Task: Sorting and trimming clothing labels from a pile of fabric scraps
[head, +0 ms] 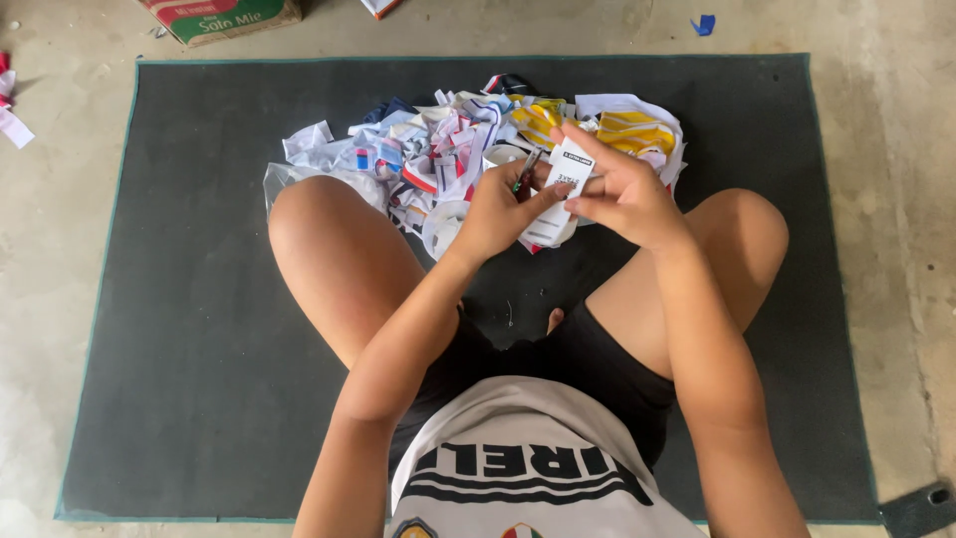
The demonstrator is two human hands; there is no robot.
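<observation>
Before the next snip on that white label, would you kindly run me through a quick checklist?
1. White label gripped by right hand: ok.
2. Small tool in left hand meets the label: ok.
3. Blades open or shut: cannot tell, too small.
4. Right fingertips away from the tool's tip: cannot tell.
5. Pile of cloth scraps sits on the dark mat ahead of the knees: ok.
</observation>
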